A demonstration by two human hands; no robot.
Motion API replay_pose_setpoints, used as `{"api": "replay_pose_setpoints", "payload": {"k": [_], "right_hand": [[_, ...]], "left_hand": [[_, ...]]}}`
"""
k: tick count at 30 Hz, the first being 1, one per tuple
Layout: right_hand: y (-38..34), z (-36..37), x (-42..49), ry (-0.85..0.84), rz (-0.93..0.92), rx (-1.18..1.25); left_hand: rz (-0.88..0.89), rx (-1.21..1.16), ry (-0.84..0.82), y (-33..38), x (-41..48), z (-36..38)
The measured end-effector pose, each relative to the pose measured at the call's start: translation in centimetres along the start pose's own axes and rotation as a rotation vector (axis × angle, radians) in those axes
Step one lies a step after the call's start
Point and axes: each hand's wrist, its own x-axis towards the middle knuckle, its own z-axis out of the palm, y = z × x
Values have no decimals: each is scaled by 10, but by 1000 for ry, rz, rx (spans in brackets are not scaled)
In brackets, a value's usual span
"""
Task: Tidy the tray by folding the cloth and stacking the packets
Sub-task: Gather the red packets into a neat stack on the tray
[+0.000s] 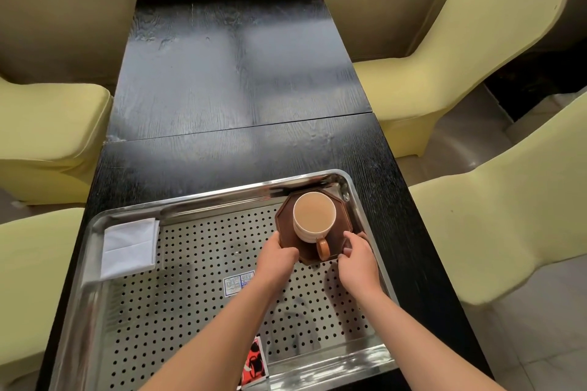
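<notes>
1. The white cloth (pixel 129 247) lay folded into a neat rectangle in the far-left corner of the tray (pixel 95 320), resting against the tray's left rim.
2. One packet, white with blue print (pixel 237 284), lay flat on the perforated floor near the tray's middle, partly hidden under the left forearm.
3. A second packet, red and black (pixel 255 365), sat at the near edge of the tray, well apart from the first (so the two were not stacked).
4. In the far-right corner stood a brown octagonal saucer (pixel 286 222) carrying a pale ribbed cup (pixel 313 216) filled with a milky tan drink, its brown handle pointing toward the person.
5. The left hand (pixel 279 252) gripped the saucer's near-left edge, fingers curled under and thumb on the rim.
6. The right hand (pixel 357 252) held the saucer's near-right edge, fingers bent around it beside the cup handle.
7. The shiny steel tray rested on a black wood-grain table (pixel 228 73), made of two sections meeting at a seam.
8. Chairs in pale yellow covers (pixel 476 51) flanked the table on both sides.
</notes>
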Motion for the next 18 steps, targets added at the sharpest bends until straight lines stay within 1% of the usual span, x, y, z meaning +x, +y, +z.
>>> {"api": "replay_pose_setpoints", "payload": {"k": [2,4,7,8,11,15,18], "right_hand": [[2,-5,-9,-21,-48,19],[3,-9,-18,-45,-134,38],[0,-9,-28,-33,-275,-26],[-3,-7,-29,-14,-290,-41],[-14,2,-26,45,-261,-35],[-23,10,-19,109,-303,-93],[-25,10,-14,148,-287,-97]], "left_hand": [[6,-24,-7,-1,-2,1],[12,-58,8,-1,-3,1],[21,-101,32,-1,-3,1],[20,-110,34,-1,-4,1],[15,-129,27,0,-7,0],[22,-122,-5,3,-8,-3],[19,-119,-14,3,-5,-4]]}}
